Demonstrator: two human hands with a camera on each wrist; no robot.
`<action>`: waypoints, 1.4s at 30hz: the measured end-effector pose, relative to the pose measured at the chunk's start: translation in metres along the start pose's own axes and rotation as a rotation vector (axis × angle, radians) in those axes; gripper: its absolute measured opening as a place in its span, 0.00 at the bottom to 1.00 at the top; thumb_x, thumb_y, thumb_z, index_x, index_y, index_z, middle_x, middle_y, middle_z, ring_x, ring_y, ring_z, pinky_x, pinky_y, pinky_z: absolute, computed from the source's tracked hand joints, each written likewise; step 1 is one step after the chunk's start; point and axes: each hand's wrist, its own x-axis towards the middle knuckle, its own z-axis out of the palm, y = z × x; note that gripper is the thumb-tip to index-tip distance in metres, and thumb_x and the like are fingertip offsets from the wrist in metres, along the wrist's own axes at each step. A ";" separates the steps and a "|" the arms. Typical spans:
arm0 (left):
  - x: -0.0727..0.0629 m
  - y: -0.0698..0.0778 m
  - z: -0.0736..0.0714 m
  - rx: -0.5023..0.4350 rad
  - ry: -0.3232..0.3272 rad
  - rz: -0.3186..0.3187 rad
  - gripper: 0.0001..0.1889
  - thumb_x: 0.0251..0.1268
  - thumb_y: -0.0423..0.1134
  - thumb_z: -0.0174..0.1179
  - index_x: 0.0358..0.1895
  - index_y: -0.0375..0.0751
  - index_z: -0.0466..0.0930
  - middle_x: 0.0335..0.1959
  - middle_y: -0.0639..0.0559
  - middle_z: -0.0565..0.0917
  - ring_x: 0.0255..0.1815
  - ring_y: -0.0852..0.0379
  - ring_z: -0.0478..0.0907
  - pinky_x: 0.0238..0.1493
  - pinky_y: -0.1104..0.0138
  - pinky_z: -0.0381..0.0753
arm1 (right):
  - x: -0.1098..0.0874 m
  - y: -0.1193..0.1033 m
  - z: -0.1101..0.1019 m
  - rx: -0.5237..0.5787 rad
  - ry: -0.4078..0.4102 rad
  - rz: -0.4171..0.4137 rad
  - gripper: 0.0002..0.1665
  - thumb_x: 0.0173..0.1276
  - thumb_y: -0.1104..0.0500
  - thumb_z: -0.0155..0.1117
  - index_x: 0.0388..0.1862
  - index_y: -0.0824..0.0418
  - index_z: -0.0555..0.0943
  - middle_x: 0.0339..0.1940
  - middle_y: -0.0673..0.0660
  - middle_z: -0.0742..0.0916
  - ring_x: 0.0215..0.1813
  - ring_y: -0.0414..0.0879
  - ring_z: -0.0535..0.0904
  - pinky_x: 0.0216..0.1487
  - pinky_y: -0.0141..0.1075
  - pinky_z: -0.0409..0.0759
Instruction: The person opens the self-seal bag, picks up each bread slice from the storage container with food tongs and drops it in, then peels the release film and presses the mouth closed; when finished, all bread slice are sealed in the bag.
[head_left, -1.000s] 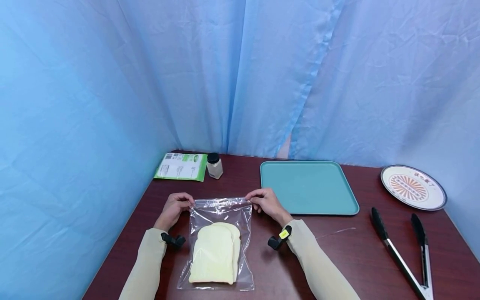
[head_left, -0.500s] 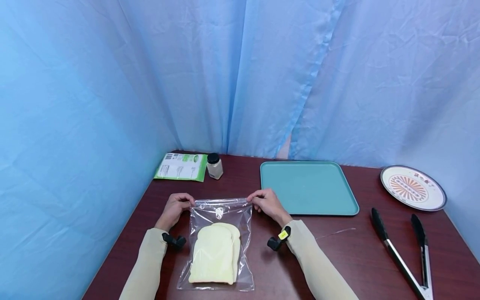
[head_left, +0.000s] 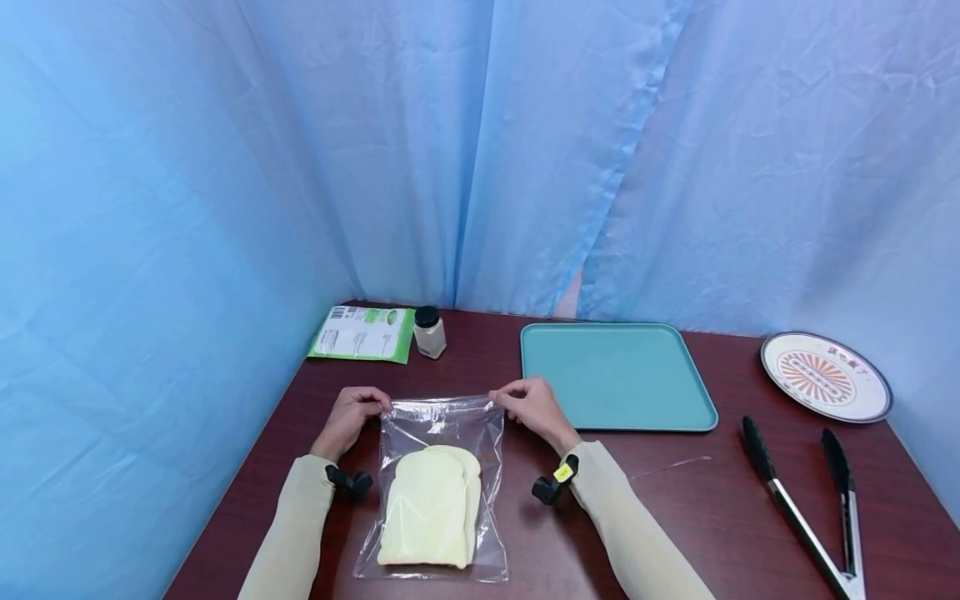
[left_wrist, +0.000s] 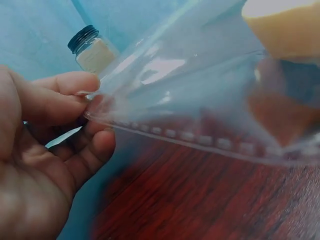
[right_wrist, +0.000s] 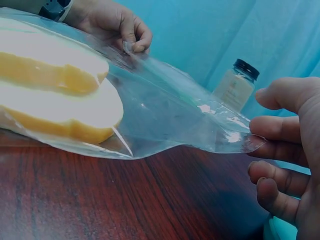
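Observation:
Two thick pale slices of bread (head_left: pixel 423 512) lie overlapped inside a clear plastic bag (head_left: pixel 438 427), flat on the table with its top edge facing away from me. My left hand (head_left: pixel 349 422) pinches the bag's top left corner between thumb and fingers; the left wrist view shows a dashed line along that edge. At the top right corner is my right hand (head_left: pixel 536 410). In the right wrist view its fingers (right_wrist: pixel 274 127) grip the film at the corner, while the thumb stands a little apart from it.
Behind the bag are a green and white packet (head_left: pixel 363 335) and a black-lidded jar (head_left: pixel 430 337). A teal tray (head_left: pixel 615 375) lies beyond my right hand. Farther right are a patterned plate (head_left: pixel 876 402) and spread tongs (head_left: pixel 799 522). A thin clear strip (head_left: pixel 671 467) lies below the tray.
My right hand's fingertips have shifted slightly left along the bag's top edge. The film there, which looked like a straight folded band half a second ago, now lies looser. The bread has not moved.

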 end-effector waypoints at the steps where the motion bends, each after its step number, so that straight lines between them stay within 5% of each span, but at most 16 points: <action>1: 0.000 0.000 -0.001 0.001 -0.002 0.007 0.09 0.60 0.17 0.49 0.31 0.18 0.80 0.28 0.56 0.84 0.32 0.62 0.78 0.36 0.70 0.78 | 0.000 0.000 0.000 -0.001 0.002 0.004 0.12 0.64 0.48 0.72 0.35 0.55 0.92 0.15 0.51 0.82 0.19 0.42 0.75 0.25 0.35 0.75; 9: -0.004 -0.003 -0.001 -0.044 0.032 0.074 0.11 0.67 0.21 0.50 0.34 0.16 0.82 0.25 0.54 0.86 0.28 0.63 0.79 0.34 0.71 0.80 | -0.001 0.000 -0.001 -0.005 0.002 -0.001 0.12 0.64 0.48 0.71 0.34 0.54 0.92 0.15 0.51 0.82 0.20 0.42 0.75 0.25 0.34 0.75; 16: -0.004 -0.002 0.007 0.069 0.150 -0.005 0.10 0.58 0.34 0.71 0.34 0.25 0.87 0.21 0.62 0.86 0.27 0.64 0.79 0.33 0.72 0.80 | -0.001 -0.001 0.002 -0.031 0.040 -0.016 0.10 0.58 0.47 0.76 0.30 0.52 0.91 0.19 0.50 0.86 0.23 0.42 0.78 0.27 0.33 0.77; 21: -0.002 -0.004 0.010 0.074 0.185 -0.017 0.09 0.52 0.32 0.75 0.31 0.28 0.87 0.20 0.62 0.85 0.26 0.65 0.78 0.32 0.72 0.79 | -0.001 -0.001 0.005 -0.075 0.097 -0.016 0.07 0.55 0.50 0.79 0.25 0.50 0.91 0.24 0.48 0.89 0.26 0.40 0.79 0.30 0.32 0.77; 31: -0.002 -0.004 0.009 -0.001 0.151 -0.009 0.09 0.50 0.21 0.71 0.29 0.29 0.78 0.20 0.60 0.83 0.23 0.65 0.79 0.31 0.73 0.81 | 0.001 -0.004 0.005 -0.128 0.096 -0.015 0.03 0.56 0.57 0.79 0.26 0.52 0.90 0.27 0.50 0.90 0.26 0.39 0.79 0.30 0.32 0.78; 42: -0.002 -0.001 0.006 0.120 0.127 -0.052 0.14 0.53 0.24 0.70 0.33 0.33 0.71 0.17 0.59 0.81 0.20 0.62 0.77 0.29 0.70 0.79 | 0.002 -0.009 0.009 -0.237 0.095 -0.098 0.05 0.57 0.63 0.77 0.25 0.58 0.87 0.24 0.52 0.89 0.25 0.37 0.80 0.29 0.32 0.78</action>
